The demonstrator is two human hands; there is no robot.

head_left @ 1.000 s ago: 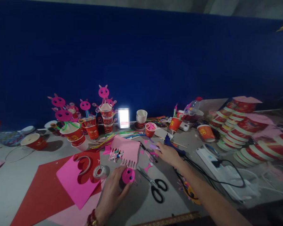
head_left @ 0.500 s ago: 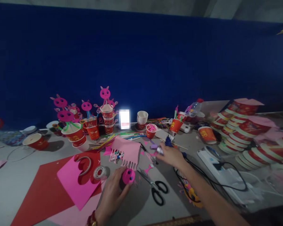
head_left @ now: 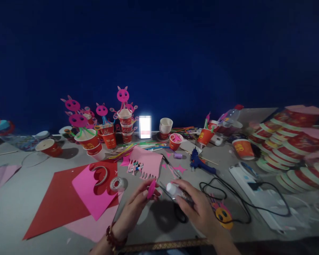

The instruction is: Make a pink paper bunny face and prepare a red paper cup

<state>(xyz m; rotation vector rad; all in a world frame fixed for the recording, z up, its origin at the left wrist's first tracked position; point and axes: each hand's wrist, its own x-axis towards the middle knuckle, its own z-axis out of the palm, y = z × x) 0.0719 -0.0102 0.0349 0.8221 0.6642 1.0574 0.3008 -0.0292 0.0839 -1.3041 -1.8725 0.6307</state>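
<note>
Above gray table [head_left: 95, 232], hands facing inward.

No text, brand or number can be read. Yellow character-like marks stand on the red cup [head_left: 205, 136] that holds straws and on the orange-red cup [head_left: 244, 148] near the power strip, too small and soft to make out. The front left cup stack [head_left: 87, 143] bears similar yellow print, also illegible. Pale marks on the middle cup [head_left: 110, 140] and print on the large cup stacks [head_left: 295, 140] at right are blurred. The bright screen [head_left: 145, 127] is pixelated.
</note>
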